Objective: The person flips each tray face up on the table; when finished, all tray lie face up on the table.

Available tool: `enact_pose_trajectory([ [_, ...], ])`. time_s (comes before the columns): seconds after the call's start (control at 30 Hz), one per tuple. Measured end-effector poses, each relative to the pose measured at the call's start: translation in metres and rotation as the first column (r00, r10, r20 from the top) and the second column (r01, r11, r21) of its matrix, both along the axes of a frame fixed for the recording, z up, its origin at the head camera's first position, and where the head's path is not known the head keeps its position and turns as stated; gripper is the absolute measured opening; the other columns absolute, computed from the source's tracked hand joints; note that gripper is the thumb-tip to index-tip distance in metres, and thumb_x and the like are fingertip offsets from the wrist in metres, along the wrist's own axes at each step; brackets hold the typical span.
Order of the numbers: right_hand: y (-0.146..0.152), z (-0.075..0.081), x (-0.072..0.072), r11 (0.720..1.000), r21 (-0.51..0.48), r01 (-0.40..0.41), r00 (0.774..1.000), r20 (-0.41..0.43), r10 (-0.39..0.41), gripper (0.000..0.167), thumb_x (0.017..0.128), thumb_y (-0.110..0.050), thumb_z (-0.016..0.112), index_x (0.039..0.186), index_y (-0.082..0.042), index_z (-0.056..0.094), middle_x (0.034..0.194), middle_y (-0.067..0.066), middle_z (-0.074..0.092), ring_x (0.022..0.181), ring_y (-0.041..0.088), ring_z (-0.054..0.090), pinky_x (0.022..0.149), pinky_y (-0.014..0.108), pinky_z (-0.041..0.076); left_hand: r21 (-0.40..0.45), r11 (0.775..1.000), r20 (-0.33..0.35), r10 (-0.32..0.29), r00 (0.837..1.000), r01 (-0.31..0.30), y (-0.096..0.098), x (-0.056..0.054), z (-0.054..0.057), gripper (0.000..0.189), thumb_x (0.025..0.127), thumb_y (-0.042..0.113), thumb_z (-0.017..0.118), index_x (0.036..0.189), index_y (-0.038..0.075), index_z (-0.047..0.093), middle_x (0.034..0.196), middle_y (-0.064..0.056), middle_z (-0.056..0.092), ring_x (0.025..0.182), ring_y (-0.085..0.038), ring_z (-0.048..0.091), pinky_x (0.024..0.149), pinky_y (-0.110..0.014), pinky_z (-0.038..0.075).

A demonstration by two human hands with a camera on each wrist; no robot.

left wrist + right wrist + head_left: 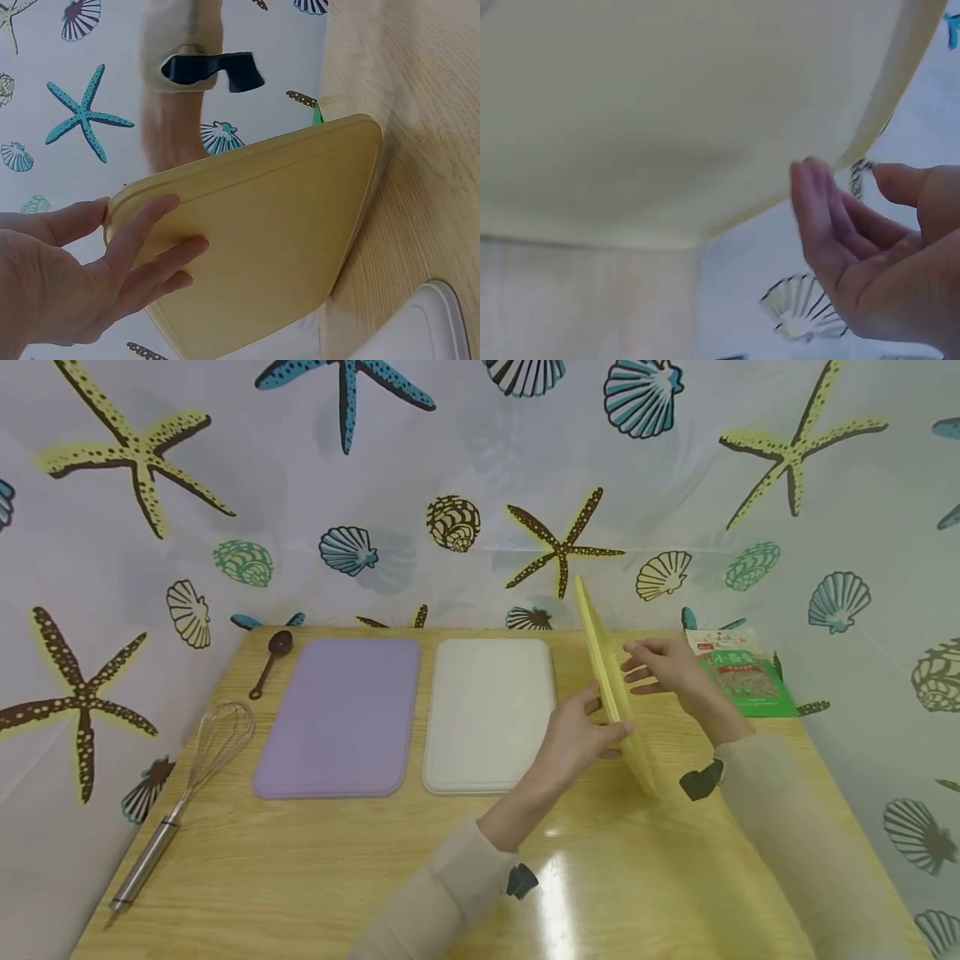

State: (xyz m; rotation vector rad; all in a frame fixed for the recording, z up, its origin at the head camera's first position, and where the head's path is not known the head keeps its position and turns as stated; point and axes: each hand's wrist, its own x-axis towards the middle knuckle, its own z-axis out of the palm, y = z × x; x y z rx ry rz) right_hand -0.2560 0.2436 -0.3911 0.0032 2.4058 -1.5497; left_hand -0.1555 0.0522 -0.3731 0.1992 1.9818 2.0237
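A thin yellow cutting board (602, 652) with rounded corners stands tilted on its edge above the right half of the table. My left hand (572, 735) grips it by one edge, the thumb at the rim and the other fingers spread over its face, as the left wrist view shows on the board (262, 225). My right hand (666, 667) is beside the board's other face. In the right wrist view its bent fingers (821, 202) are loose, close to the board's rim, holding nothing. Left of these lies a white cutting board (491, 718), flat on the table.
A purple cutting board (341, 718) lies left of the white one. A dark brown spoon (279, 645) and a metal whisk (161, 843) lie at the table's left side. Behind my right hand is a green-and-white packet (742, 672). A patterned cloth (465, 452) hangs around the table.
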Motion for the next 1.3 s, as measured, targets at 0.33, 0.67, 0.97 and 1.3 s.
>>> enact_pose_trajectory([
  [0.33,0.040,-0.069,0.017,0.976,0.215,0.029,0.986,0.157,-0.064,0.058,0.103,-0.026,0.041,0.146,0.011,0.027,0.141,0.033,0.040,0.124,0.043,0.047,0.097,0.045,0.049,0.058,0.998,0.069,0.028,0.997,-0.033,-0.012,-0.002,-0.001,0.074,0.085,-0.004,0.069,0.148,0.002,0.032,0.139,-0.022,0.048,0.091,-0.027,0.069,0.071,-0.034,0.060],
  [0.67,0.049,-0.080,0.020,0.999,0.040,-0.003,0.973,0.229,-0.006,0.059,0.101,-0.017,0.049,0.146,0.011,0.025,0.135,0.031,0.047,0.111,0.032,0.060,0.098,0.044,0.049,0.084,0.996,0.080,0.016,0.997,-0.022,-0.022,-0.003,-0.001,0.075,0.085,-0.006,0.068,0.149,0.002,0.030,0.136,-0.021,0.050,0.086,-0.026,0.070,0.069,-0.032,0.060],
  [0.97,0.065,-0.087,0.023,0.968,-0.241,0.063,0.952,0.305,0.014,0.063,0.095,-0.010,0.060,0.148,0.005,0.029,0.119,0.002,0.061,0.096,0.008,0.064,0.102,0.040,0.046,0.217,0.976,0.109,-0.059,0.992,0.034,-0.046,-0.011,-0.005,0.069,0.086,-0.006,0.066,0.147,0.000,0.034,0.135,-0.021,0.047,0.096,-0.032,0.067,0.076,-0.041,0.058],
  [1.3,0.074,-0.082,0.023,0.937,-0.338,0.082,0.954,0.298,0.024,0.067,0.095,-0.006,0.059,0.151,0.002,0.022,0.100,-0.006,0.068,0.093,0.014,0.068,0.091,0.036,0.053,0.193,0.978,0.141,-0.104,0.985,0.076,-0.064,-0.019,-0.009,0.081,0.085,-0.007,0.068,0.152,0.005,0.025,0.144,-0.025,0.039,0.093,-0.034,0.068,0.080,-0.046,0.057],
])
